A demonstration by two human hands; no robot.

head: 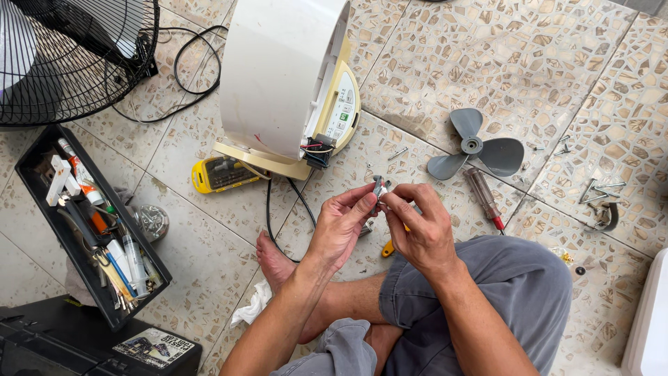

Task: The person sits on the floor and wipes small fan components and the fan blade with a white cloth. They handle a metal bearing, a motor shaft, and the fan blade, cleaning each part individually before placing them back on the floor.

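Head view, hands: the left hand (342,221) and the right hand (417,224) are meeting above the person's lap, fingertips pressed together around one small grey part (378,188).
Left hand: its thumb and fingers are pinching the small part from the left side.
Right hand: its fingers are closing on the same part from the right; I cannot tell whether it is also gripping the yellow-handled tool (390,246) peeking out beneath it.
Small part: it is being held up in the air between both hands, just in front of the fan body; too small to tell its exact kind.
Fan body (278,76): the white and cream housing is lying on the floor (529,56) with its control panel facing up and a black connector with wires (317,149) hanging out of it.
Already off, judging by the layout: the grey blade (477,147) is lying apart on the tiles, the black wire guard (62,56) is resting at the upper left, and loose screws and clips (600,192) are lying scattered to the right.
Tools out: a red-handled screwdriver (483,196) is lying beside the blade, a yellow bit case (221,174) is sitting by the housing, and a black tool tray (42,157) is standing open at the left.
Progress, as a judgement: the fan is looking well taken apart, with work now going on at one small piece; nothing is looking put back together yet.
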